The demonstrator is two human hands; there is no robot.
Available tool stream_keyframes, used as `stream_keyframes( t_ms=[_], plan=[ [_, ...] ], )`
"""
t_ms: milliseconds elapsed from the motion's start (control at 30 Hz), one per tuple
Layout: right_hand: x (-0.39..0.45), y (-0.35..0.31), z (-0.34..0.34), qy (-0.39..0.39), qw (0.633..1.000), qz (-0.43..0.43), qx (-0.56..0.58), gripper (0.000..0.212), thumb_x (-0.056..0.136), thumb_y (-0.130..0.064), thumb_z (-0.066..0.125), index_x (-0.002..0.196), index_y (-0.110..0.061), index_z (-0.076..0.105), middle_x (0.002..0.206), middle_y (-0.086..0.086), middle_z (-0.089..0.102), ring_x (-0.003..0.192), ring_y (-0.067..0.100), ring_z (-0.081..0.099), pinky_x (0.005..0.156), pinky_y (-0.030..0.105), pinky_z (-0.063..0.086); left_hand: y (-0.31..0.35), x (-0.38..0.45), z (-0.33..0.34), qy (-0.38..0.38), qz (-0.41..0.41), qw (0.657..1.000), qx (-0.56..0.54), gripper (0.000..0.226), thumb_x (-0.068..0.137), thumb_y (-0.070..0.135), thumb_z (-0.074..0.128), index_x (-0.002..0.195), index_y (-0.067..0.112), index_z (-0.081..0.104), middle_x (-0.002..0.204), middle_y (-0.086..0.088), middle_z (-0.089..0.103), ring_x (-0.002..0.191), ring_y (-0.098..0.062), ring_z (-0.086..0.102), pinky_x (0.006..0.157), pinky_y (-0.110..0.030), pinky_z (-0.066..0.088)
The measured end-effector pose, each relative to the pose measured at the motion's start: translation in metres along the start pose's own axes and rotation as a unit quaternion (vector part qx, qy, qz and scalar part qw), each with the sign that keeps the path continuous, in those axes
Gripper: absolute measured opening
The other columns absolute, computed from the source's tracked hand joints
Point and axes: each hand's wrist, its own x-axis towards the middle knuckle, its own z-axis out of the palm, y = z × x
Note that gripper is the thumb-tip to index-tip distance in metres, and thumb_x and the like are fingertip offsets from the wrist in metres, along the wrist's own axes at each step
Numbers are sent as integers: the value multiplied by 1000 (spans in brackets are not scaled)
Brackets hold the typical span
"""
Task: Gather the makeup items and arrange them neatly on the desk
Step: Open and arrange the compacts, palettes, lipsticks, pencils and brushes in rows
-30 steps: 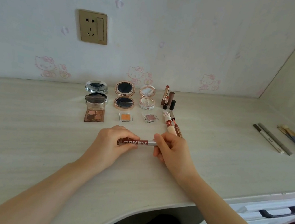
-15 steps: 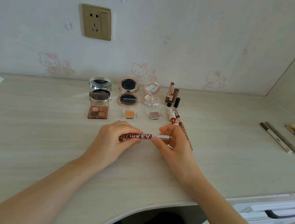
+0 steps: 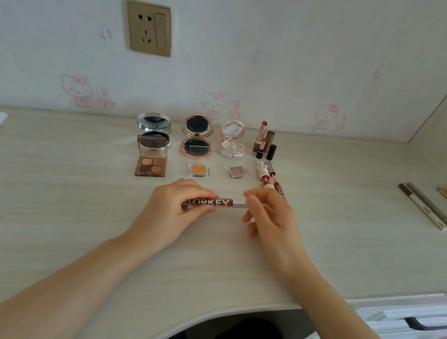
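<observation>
Both hands, left [image 3: 173,208] and right [image 3: 270,219], pinch a red lip-gloss tube [image 3: 213,203] above the bench [image 3: 39,201]; open compacts [image 3: 197,135] behind show dark pans.

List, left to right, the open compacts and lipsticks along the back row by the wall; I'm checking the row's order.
Silver round compact → rose-gold round compact with dark mirror → pale pink ornate compact → cluster of upright lipsticks.

Both bare forearms reach forward and converge at the middle, the left hand [image 3: 173,208] curled with thumb and fingers pinching one end of a slim tube [image 3: 213,203] and the right hand [image 3: 268,218] pinching its other end with thumb and forefinger.
</observation>
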Motion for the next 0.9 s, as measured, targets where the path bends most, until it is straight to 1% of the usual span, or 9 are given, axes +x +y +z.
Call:
stream_keyframes(
  t_ms=[133, 267, 333, 400, 500, 633, 733, 800, 900],
  plan=[
    [-1, 0, 1, 13, 999, 17, -40, 16, 98, -26, 48, 96, -20, 63, 77, -1, 61, 61, 5, 54, 57, 19, 46, 0, -1, 0, 0, 2, 1000, -3, 22, 77, 14, 76, 99, 16, 75, 86, 6, 67, 82, -5, 61, 76, -12, 43],
    [-2, 1, 0, 5, 998, -21, -51, 18, 95, -10, 50, 99, -23, 63, 92, -4, 61, 70, 0, 59, 63, 17, 46, -1, -1, 1, 0, 1, 1000, 3, 23, 77, 15, 76, 99, 19, 75, 87, 7, 67, 83, -3, 60, 76, -11, 43],
    [-2, 0, 0, 0, 999, -32, -27, 18, 93, -6, 53, 100, -20, 62, 99, -2, 63, 80, 5, 64, 61, 20, 50, -1, -1, 1, 3, -1, 1000, 0, 23, 77, 15, 76, 99, 18, 74, 87, 7, 68, 83, -3, 61, 76, -12, 44],
    [-2, -1, 1, 7, 1000, -26, 14, 13, 93, -12, 57, 104, -17, 61, 101, -2, 65, 86, 14, 67, 61, 26, 54, -1, -1, 0, 6, -1, 1000, -1, 23, 77, 15, 76, 99, 17, 74, 88, 7, 67, 83, -3, 61, 76, -14, 45],
    [-1, -2, 2, 21, 999, 4, 40, 16, 95, -25, 55, 100, -13, 63, 88, 1, 69, 78, 17, 66, 59, 32, 55, 0, -1, 0, 7, 0, 1000, -3, 22, 77, 14, 76, 99, 17, 74, 88, 7, 67, 84, -4, 61, 77, -14, 45],
    [0, -1, 2, 17, 1000, 12, 20, 15, 95, -20, 55, 91, -11, 67, 75, 3, 69, 66, 14, 62, 58, 33, 54, 2, -2, -1, 2, -4, 1000, -7, 22, 78, 16, 75, 100, 17, 74, 90, 7, 67, 86, -6, 62, 78, -17, 46],
    [-1, 0, 2, 25, 999, -24, -5, 11, 93, -12, 58, 98, -14, 67, 83, 3, 69, 75, 13, 66, 60, 28, 56, 1, -2, -2, 0, -7, 1000, -7, 23, 78, 16, 75, 101, 18, 74, 90, 7, 67, 85, -6, 62, 77, -16, 46],
    [-3, -2, 2, 25, 999, -43, -17, 17, 91, -6, 57, 101, -17, 66, 92, 4, 67, 83, 14, 65, 63, 24, 55, 1, -2, -2, -3, -12, 1000, -8, 23, 79, 17, 74, 102, 18, 74, 91, 7, 68, 87, -6, 62, 77, -16, 47],
    [-6, -6, -2, 17, 998, -60, -26, 27, 89, 2, 57, 96, -22, 66, 100, 2, 65, 81, 15, 64, 63, 18, 52, 4, -2, -1, -15, -23, 999, -16, 25, 81, 24, 70, 105, 19, 73, 91, 7, 68, 87, -8, 62, 76, -17, 47]
  ],
)
